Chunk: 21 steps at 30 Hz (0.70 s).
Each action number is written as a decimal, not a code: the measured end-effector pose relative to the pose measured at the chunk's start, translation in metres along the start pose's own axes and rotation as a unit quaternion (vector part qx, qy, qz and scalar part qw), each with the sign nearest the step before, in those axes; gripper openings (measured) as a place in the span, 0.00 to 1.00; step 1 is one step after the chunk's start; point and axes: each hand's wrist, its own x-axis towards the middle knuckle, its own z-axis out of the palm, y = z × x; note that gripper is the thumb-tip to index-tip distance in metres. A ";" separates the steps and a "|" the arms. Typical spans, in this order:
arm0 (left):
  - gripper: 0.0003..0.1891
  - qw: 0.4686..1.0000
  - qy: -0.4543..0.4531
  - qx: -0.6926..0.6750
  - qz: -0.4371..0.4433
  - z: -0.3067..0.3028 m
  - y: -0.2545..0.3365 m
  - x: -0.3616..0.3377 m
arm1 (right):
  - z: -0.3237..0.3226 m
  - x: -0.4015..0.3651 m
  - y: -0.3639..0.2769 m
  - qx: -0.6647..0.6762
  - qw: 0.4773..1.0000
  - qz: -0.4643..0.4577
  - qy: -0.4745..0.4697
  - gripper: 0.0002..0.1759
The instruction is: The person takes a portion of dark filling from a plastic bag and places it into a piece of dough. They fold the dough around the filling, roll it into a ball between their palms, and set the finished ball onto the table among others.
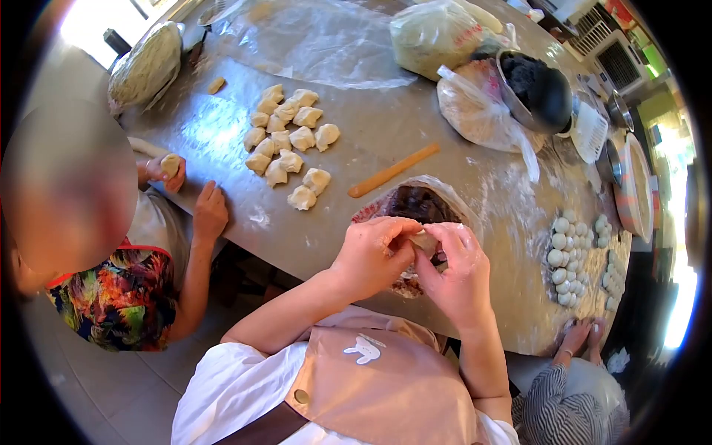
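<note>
My left hand (378, 252) and my right hand (457, 268) meet above a bowl lined with a plastic bag (452, 194). Pinched between their fingertips is a small pale piece of dough (424, 239), partly covered by the fingers. Dark filling (417, 203) lies in the bowl just beyond my hands. A wooden rolling stick (393, 170) rests on the table behind the bowl. Farther left sits a group of several torn dough pieces (302, 139).
At the left, a co-worker's hand (172, 172) holds dough; their other hand (211, 213) is at the table edge. Rows of round dough balls (565, 259) lie right, near another person's hands (582, 335). Bags (434, 37) and a dark-filled pot (512, 85) stand behind.
</note>
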 end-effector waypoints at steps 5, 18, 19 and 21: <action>0.12 0.997 -0.071 -0.033 -0.024 -0.016 -0.001 0.004 | 0.010 0.001 0.010 0.036 0.997 0.000 -0.066 0.17; 0.21 0.997 -0.061 -0.022 0.034 -0.014 -0.002 -0.004 | 0.010 0.002 0.005 -0.024 0.999 -0.011 -0.025 0.15; 0.20 0.997 -0.064 -0.017 0.034 -0.013 -0.002 -0.004 | 0.010 0.001 0.004 -0.012 1.000 0.003 -0.020 0.14; 0.20 0.997 -0.070 -0.010 0.036 -0.014 -0.003 -0.002 | 0.008 -0.001 0.005 0.016 0.999 0.035 -0.004 0.12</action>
